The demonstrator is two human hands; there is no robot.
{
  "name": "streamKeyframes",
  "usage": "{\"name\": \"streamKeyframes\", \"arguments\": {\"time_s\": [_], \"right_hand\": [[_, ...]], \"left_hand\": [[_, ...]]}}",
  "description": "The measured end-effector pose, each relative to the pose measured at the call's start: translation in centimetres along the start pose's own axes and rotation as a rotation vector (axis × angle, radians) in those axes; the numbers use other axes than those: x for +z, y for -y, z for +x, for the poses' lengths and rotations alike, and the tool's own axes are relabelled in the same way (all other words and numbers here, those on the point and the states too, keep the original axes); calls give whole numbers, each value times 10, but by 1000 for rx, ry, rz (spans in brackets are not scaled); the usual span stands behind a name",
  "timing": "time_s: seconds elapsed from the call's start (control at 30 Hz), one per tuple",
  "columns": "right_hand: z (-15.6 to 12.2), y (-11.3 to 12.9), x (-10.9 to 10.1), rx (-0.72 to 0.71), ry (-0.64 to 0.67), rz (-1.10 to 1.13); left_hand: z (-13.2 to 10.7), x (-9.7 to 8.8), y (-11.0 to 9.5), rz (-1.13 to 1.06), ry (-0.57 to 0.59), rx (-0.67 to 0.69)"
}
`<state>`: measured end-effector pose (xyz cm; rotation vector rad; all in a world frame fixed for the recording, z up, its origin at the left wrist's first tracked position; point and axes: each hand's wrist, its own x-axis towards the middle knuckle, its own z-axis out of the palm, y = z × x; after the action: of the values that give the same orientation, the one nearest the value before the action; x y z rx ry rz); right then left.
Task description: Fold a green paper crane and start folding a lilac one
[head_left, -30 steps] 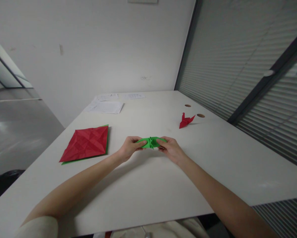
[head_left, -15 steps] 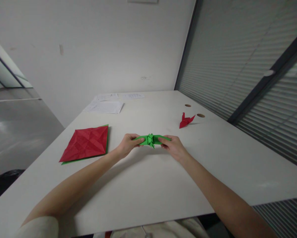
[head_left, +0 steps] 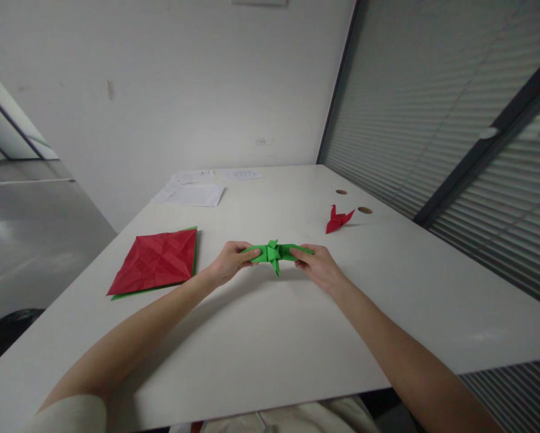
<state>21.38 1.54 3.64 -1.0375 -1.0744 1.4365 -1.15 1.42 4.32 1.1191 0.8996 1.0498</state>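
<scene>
A green folded origami crane (head_left: 273,252) is held out between my two hands, just above the white table (head_left: 247,349). My left hand (head_left: 231,261) pinches its left wing between thumb and fingers. On the other side, my right hand (head_left: 316,263) pinches the right wing in the same way. The wings are stretched out flat to either side. One point sticks out toward me and a shorter bent piece faces away. Fingers cover both wing tips in part.
Left of my hands lies creased red paper (head_left: 159,258) over a green sheet (head_left: 135,293). A red origami crane (head_left: 339,219) stands to the right, near two round holes in the tabletop. Printed papers (head_left: 193,194) lie at the back left. Window blinds (head_left: 432,138) run along the right.
My hands have moved slightly apart, drawing the wings outward. The crane's middle has opened, and its front point now reaches farther toward me.
</scene>
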Motion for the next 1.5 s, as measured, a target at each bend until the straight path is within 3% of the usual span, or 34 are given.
{"name": "streamKeyframes", "arguments": {"time_s": [0.23, 0.37, 0.47, 0.6, 0.63, 0.77, 1.0, 1.1, 1.3, 1.5], "right_hand": [[0, -1, -1, 25, 18, 12], [-7, -2, 7, 103, 113, 16], [-10, -6, 13, 127, 85, 111], [-10, -12, 18, 139, -54, 222], [-11, -13, 19, 143, -60, 220], [-16, -12, 24, 155, 35, 183], [-27, -14, 33, 203, 221, 203], [-29, -15, 35, 237, 249, 236], [-34, -10, 37, 269, 279, 247], [-36, -12, 40, 251, 269, 248]], "left_hand": [[1, -3, -1, -49, 24, -45], [0, -2, -6, -201, -13, -36], [-1, 1, -3, -250, -142, 30], [-3, 9, 14, 72, -454, 208], [-4, 11, 18, 174, -438, 264], [-8, 20, 27, 416, -190, 415], [-11, 20, 18, 606, -115, 615], [-12, 20, 16, 622, -85, 588], [-14, 22, 19, 508, -67, 386], [-11, 22, 24, 432, -61, 356]]}}
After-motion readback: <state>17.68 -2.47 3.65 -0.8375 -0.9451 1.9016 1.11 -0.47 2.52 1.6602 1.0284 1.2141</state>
